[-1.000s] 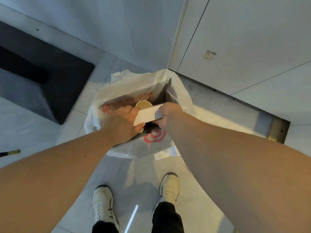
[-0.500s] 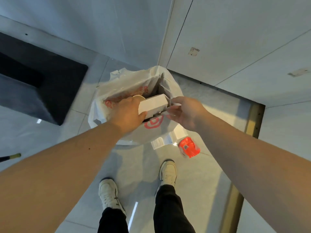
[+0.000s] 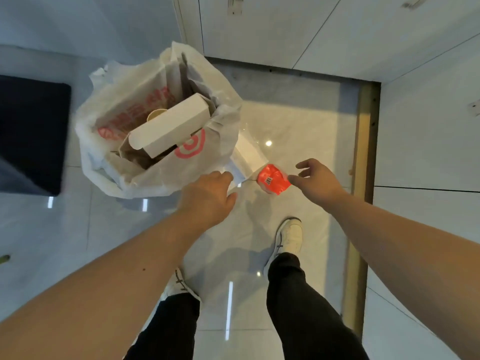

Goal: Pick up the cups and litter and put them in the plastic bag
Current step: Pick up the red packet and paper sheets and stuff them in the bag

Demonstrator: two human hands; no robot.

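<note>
A white plastic bag with red print stands open on the tiled floor. A white cardboard box lies across its mouth, and a paper cup shows behind the box. To the bag's right a crumpled orange wrapper with a barcode label lies on the floor, beside a white paper slip. My right hand hangs open just right of the wrapper, fingertips nearly touching it. My left hand is open near the bag's lower right edge and holds nothing.
A dark mat lies left of the bag. White cabinet panels and a brass floor strip bound the right side. My two white shoes stand on glossy tiles below the hands.
Both hands let go of the white box, which now rests in the bag. My right hand moved right and down toward the orange wrapper; the left drew back from the bag.
</note>
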